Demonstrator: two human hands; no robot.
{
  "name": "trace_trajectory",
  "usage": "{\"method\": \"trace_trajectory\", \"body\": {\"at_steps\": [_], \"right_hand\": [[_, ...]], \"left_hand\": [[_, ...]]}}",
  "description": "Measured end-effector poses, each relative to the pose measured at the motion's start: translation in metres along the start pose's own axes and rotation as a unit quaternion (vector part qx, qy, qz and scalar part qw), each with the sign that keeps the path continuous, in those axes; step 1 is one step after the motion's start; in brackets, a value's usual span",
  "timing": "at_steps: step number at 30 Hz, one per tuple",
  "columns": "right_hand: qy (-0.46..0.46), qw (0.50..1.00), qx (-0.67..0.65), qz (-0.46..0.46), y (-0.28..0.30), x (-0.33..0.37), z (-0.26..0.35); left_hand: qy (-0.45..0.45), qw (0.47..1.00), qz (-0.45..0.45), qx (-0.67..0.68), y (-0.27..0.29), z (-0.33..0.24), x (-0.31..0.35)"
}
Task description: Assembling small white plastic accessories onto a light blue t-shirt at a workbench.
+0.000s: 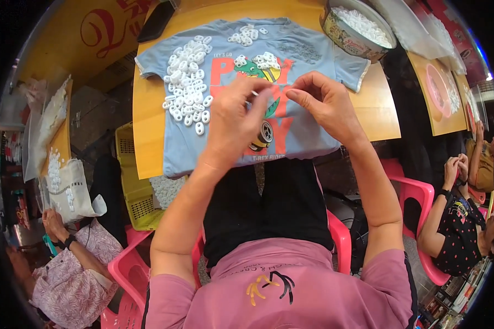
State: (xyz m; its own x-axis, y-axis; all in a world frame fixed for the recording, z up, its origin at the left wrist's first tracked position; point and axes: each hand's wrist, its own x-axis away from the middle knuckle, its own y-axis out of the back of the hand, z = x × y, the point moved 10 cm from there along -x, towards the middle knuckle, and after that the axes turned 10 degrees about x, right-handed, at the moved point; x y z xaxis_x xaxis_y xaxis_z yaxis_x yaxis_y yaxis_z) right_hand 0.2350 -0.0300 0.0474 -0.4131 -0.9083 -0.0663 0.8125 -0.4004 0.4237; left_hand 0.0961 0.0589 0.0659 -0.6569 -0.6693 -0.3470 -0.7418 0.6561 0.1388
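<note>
Above a light blue printed T-shirt [307,140] spread on the table, my two hands are held close together. My left hand [233,123] is closed, with a bit of a small white plastic piece [255,93] showing between its fingers. A little to its right, my right hand [326,104] has thumb and forefinger pinched; whatever they hold is too small to make out. A large heap of white oval two-hole plastic pieces [189,82] lies on the shirt's left side. Smaller groups of white pieces [246,36] and white pieces [266,60] sit beyond my hands.
A round tin [351,41] full of white pieces stands at the table's far right. A dark phone-like slab [156,22] lies at the far left corner. Yellow crates [137,186] stand left of the table [148,142]. Other people work at tables on both sides.
</note>
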Motion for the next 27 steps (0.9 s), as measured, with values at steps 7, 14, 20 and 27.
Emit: {"method": "trace_trajectory", "body": {"at_steps": [7,14,20,27], "right_hand": [[0.047,0.996,0.073,-0.033,0.001,-0.001,-0.003],[0.077,0.992,0.090,-0.050,0.005,0.001,-0.004],[0.080,0.992,0.082,-0.049,0.003,0.002,-0.005],[0.080,0.993,0.065,-0.063,0.007,0.004,0.001]], "left_hand": [[-0.021,0.985,0.008,-0.171,0.054,0.014,-0.054],[-0.051,0.924,0.097,-0.365,0.026,0.027,-0.067],[-0.056,0.951,0.069,-0.296,0.031,0.027,-0.063],[0.171,0.980,0.053,0.086,0.031,0.046,-0.041]]}}
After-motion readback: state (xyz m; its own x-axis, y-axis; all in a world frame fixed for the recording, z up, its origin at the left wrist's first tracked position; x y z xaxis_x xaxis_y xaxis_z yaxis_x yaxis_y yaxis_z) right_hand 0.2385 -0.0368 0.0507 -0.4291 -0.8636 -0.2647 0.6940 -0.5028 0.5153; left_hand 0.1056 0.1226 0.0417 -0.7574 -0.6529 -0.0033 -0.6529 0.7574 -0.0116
